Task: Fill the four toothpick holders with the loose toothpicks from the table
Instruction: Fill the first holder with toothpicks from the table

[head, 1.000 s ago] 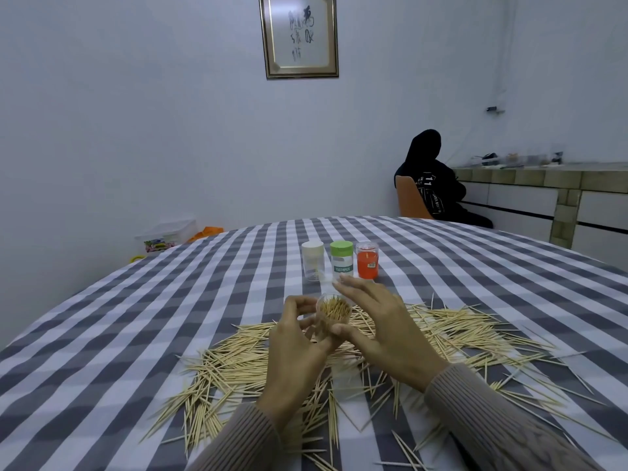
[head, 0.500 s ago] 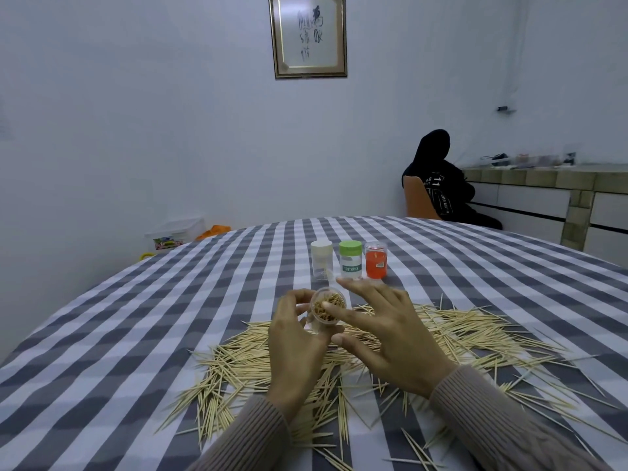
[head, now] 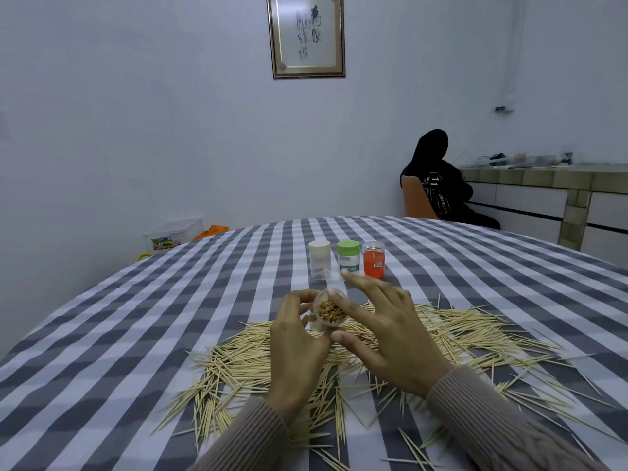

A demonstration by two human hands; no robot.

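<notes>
Your left hand [head: 299,345] grips the tilted clear holder [head: 329,311] above the table's [head: 102,334] near-middle pile, right hand [head: 384,331] spread over its mouth: tip further and toothpicks may spill.

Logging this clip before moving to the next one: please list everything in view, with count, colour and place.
Clear plastic toothpick holder, open, holding toothpicks: one, in the left hand above the pile.
White-capped clear holder: one, far centre, leftmost of the row.
Green-capped holder: one, middle of the row.
Orange holder: one, right of the row.
Loose wooden toothpicks: many, pale, scattered on the table.
Grey-and-white checked tablecloth: one, covering the table.
Framed calligraphy: one, on the wall.
Seated person in black: one, far right.
Left hand: grips the open holder.
Right hand: fingers spread at the holder's mouth.
</notes>
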